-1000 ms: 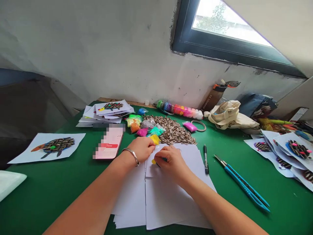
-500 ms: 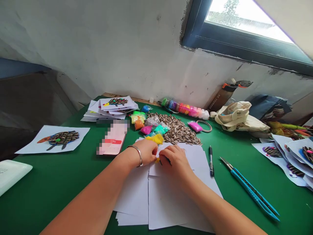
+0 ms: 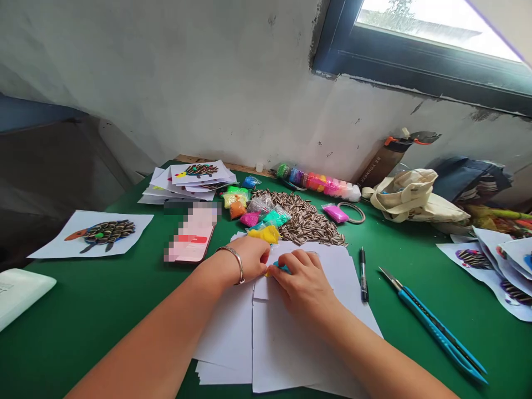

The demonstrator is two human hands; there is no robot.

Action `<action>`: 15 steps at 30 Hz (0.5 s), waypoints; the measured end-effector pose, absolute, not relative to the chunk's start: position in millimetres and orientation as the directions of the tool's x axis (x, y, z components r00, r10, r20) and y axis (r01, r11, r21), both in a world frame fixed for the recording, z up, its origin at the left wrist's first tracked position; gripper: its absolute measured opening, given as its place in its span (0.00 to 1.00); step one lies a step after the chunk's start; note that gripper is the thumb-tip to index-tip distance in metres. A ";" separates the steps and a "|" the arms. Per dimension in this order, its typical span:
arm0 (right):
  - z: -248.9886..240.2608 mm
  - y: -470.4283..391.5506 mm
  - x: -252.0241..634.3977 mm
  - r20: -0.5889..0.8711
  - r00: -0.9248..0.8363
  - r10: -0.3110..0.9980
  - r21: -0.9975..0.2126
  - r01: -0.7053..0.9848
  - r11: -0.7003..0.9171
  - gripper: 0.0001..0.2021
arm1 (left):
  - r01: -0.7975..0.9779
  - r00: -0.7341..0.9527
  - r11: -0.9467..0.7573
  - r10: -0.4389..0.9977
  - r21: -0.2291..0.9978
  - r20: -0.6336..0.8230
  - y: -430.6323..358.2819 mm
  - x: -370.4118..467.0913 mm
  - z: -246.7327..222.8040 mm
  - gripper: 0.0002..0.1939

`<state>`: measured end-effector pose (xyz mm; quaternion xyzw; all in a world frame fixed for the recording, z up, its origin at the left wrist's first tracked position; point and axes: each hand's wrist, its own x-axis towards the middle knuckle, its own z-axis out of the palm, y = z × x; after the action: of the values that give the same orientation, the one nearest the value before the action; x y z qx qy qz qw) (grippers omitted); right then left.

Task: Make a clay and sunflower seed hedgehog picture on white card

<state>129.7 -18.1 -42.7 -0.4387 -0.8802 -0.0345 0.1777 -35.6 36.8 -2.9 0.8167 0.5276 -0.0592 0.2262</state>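
Observation:
Over the white paper [image 3: 291, 338] my left hand [image 3: 247, 259], with a bangle at its wrist, has its fingers curled in and their tips down by a small bit of yellow clay [image 3: 268, 272]. What those fingers hold, if anything, is hidden. My right hand [image 3: 305, 280] meets it from the other side, thumb and fingertips pinched at the yellow clay. A blue clay shape [image 3: 283, 267] shows on the paper beneath the right fingers, mostly covered. Just beyond the left hand lies a bag of yellow clay [image 3: 265, 235].
Sunflower seeds [image 3: 310, 216] are heaped behind the paper, beside bags of coloured clay [image 3: 238, 209]. A pen [image 3: 363, 274] and blue tweezers [image 3: 436, 327] lie right; a phone [image 3: 195, 233] and a seed picture [image 3: 102, 235] lie left. Finished pictures [image 3: 199, 172] are stacked at the back.
My right hand has shifted slightly and its fingers have lifted a little, so the blue clay shows beneath them. The left hand has barely moved. The view has turned slightly left.

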 end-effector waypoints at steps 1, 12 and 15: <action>-42.3 -17.4 129.4 0.335 -0.550 0.765 -0.093 0.789 0.608 0.10 | 0.889 0.436 -0.341 0.835 0.306 -0.335 36.7 -35.6 -2.9 0.05; -40.9 -17.3 140.6 0.333 -0.523 0.784 -0.243 0.756 0.608 0.16 | 0.885 0.438 -0.334 0.834 0.326 -0.336 36.5 -35.4 -3.2 0.04; -40.7 -18.6 137.0 0.329 -0.550 0.768 -0.193 0.756 0.625 0.13 | 0.886 0.436 -0.329 0.832 0.327 -0.343 37.2 -35.3 -4.2 0.04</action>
<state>137.0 -18.6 -40.7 -0.4328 -0.8803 0.0142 0.1939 -35.3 37.2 -4.2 0.8133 0.5281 -0.0566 0.2376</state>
